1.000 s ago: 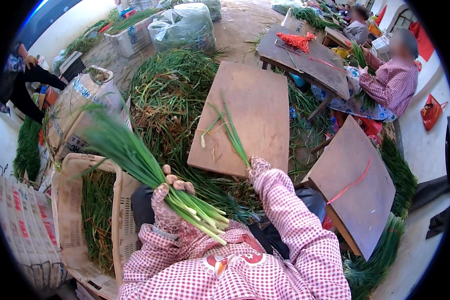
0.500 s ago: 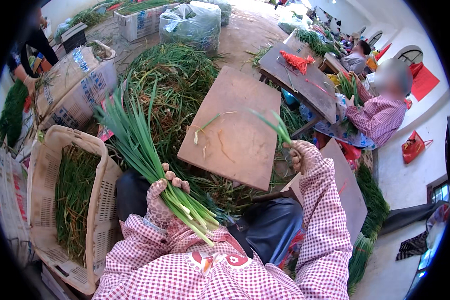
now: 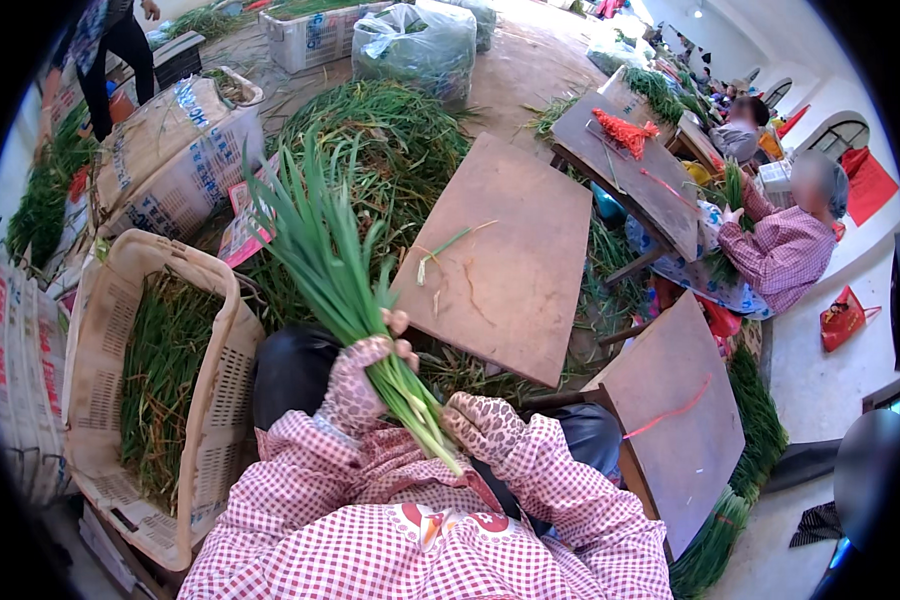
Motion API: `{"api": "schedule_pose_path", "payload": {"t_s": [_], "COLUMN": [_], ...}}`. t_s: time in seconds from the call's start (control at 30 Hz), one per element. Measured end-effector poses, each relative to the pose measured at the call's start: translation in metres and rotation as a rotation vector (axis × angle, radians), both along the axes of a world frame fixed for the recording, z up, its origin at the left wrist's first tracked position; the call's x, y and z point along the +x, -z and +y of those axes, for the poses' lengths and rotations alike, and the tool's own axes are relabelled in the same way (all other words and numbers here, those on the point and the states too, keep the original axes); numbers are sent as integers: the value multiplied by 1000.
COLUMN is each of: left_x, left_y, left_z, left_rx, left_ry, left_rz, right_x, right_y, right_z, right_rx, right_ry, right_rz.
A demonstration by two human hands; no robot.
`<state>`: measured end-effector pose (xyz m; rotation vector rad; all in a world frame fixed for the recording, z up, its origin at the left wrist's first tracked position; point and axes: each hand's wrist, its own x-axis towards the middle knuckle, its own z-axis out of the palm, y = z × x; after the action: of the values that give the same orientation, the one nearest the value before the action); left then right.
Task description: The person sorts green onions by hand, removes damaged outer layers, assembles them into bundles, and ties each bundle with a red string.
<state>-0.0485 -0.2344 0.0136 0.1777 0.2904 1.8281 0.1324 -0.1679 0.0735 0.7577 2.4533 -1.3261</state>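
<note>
A bunch of garlic chives (image 3: 320, 245) slants across my lap, its green leaves up to the left and its pale stem ends low on the right. My left hand (image 3: 358, 380), in a leopard-print glove with bare fingertips, is closed around the stems. At the pale ends, my right hand (image 3: 485, 428), gloved alike, is curled closed against the stems; its fingertips are mostly hidden. Beyond my knees stands a brown wooden board (image 3: 505, 260) with a loose chive stalk (image 3: 445, 246) and dry bits on it.
To my left is a tall plastic basket (image 3: 228, 310) of green and withered leaves. A heap of chives (image 3: 370, 130) covers the floor ahead. On my right lies another board (image 3: 675, 420) with a red strip. A co-worker (image 3: 780, 240) sits at a table (image 3: 625, 170) holding red ties.
My right hand has come from the right, where it held a few stalks, in to the stem ends of the bunch. The view has turned slightly left. A person at far left has moved.
</note>
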Motion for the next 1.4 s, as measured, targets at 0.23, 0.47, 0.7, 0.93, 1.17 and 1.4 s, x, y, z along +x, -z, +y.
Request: {"api": "schedule_pose_path", "payload": {"t_s": [0.23, 0.47, 0.7, 0.93, 1.17, 1.4], "left_x": [-79, -70, -76, -41, 42, 96], "left_y": [-29, -12, -3, -18, -70, -14], "left_z": [-17, -3, 3, 26, 124, 190], "left_rx": [169, -116, -229, -302, -33, 111], "left_ry": [-257, -237, -237, 248, 225, 182], "left_rz": [199, 158, 125, 696, 1425, 1329], "right_x": [25, -44, -134, -38, 0, 36], "right_y": [71, 135, 104, 59, -39, -12], "right_z": [98, 200, 78, 124, 135, 157], "right_rx": [495, 1011, 30, -793, -344, 74], "right_ry": [280, 651, -377, 114, 541, 821], "right_rz": [151, 36, 298, 151, 1188, 1194]}}
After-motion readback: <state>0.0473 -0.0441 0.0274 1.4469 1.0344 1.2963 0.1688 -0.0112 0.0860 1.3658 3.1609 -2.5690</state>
